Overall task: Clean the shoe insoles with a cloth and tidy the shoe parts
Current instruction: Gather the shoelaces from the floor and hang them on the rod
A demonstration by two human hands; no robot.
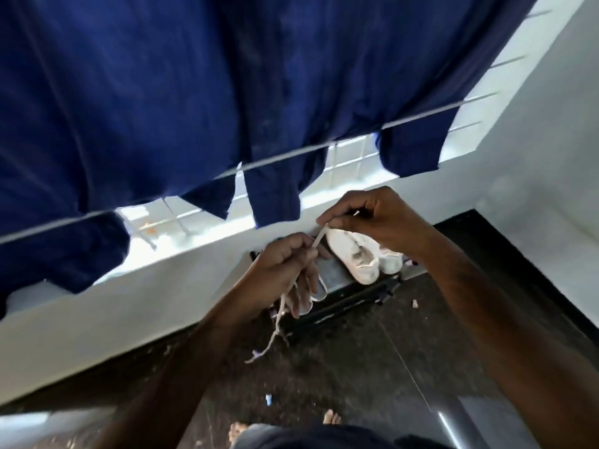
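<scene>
Both hands hold a white shoelace [281, 311] in the air in front of me. My right hand [369, 218] pinches its upper end between thumb and fingers. My left hand [287, 264] grips it lower down, and the frayed tail hangs below that hand. Under the hands, a pair of white shoes [363, 257] stands on a dark low stand [343, 286] by the wall. Pale insoles [316, 294] show just behind my left hand's fingers, mostly hidden.
A dark blue garment [194, 92] hangs over a clothesline [291, 153] above the hands. A white parapet wall [162, 286] runs behind. The floor [356, 367] is dark and speckled with small scraps. My bare toes [330, 418] show at the bottom.
</scene>
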